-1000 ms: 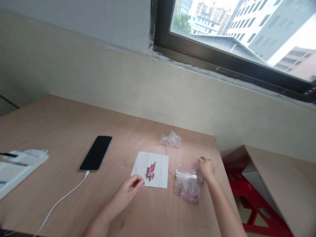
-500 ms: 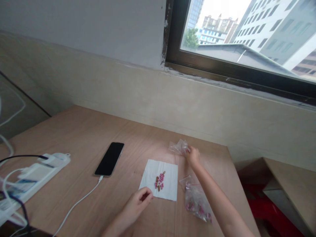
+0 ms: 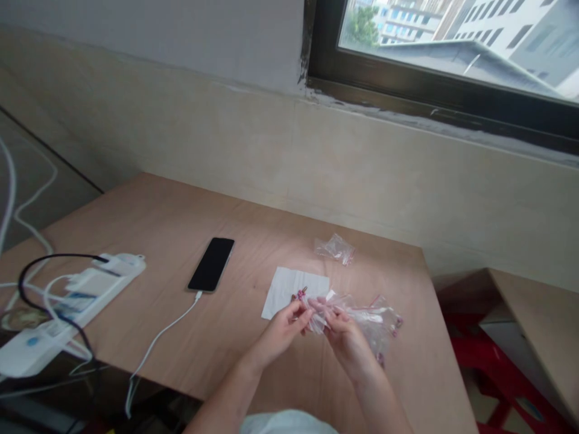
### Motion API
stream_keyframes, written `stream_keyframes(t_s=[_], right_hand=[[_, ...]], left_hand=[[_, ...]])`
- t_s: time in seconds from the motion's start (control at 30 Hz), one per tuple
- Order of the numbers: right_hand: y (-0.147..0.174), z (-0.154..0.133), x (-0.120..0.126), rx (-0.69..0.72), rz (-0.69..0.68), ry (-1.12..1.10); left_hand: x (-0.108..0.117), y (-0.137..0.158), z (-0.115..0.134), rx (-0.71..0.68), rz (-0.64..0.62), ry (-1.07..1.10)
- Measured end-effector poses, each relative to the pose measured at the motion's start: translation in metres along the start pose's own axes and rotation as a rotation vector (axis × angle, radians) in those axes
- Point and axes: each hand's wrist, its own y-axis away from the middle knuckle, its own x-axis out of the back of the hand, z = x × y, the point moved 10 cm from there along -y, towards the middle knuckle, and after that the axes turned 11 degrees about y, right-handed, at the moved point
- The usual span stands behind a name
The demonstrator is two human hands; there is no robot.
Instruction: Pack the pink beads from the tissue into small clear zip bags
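Both hands come together over the near edge of a white paper square [image 3: 278, 292]. My left hand [image 3: 286, 322] pinches one side of a thin clear plastic bag [image 3: 319, 322], and my right hand [image 3: 344, 337] grips its other side. Pink and gold beads [image 3: 301, 293] show on the paper just beyond the left fingers; the hands and bag hide the others. Behind my right hand lies a larger clear zip bag [image 3: 379, 334] with pink beads in its corners. Another small crumpled clear bag [image 3: 335, 248] rests past the paper.
On the wooden table [image 3: 253, 235], a black phone [image 3: 211, 265] lies left of the paper, with a white charging cable [image 3: 165, 334] attached. A white power strip [image 3: 106, 295] with tangled cords sits at the left edge. A red stool [image 3: 502, 374] stands to the right.
My right hand has come back from the small bags at the far side with one bag, toward me. My left hand has closed on that bag too. The view has tilted down.
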Motion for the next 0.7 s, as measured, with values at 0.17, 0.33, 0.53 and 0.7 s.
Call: stream_keyframes(t_s=[0.17, 0.33, 0.53, 0.7], right_hand=[[-0.004, 0.020, 0.032, -0.076, 0.212, 0.163], [0.012, -0.029, 0.045, 0.230, 0.461, 0.561], [0.022, -0.017, -0.031, 0.156, -0.012, 0.896], [0.021, -0.003, -0.036, 0.102, -0.090, 0.878]], left_hand=[[0.023, 0.005, -0.010, 0.016, 0.139, -0.036], [0.025, 0.015, -0.001, -0.006, 0.118, -0.243], [0.013, 0.018, -0.002, -0.008, 0.049, -0.290], [0.012, 0.018, -0.019, 0.066, 0.025, -0.199]])
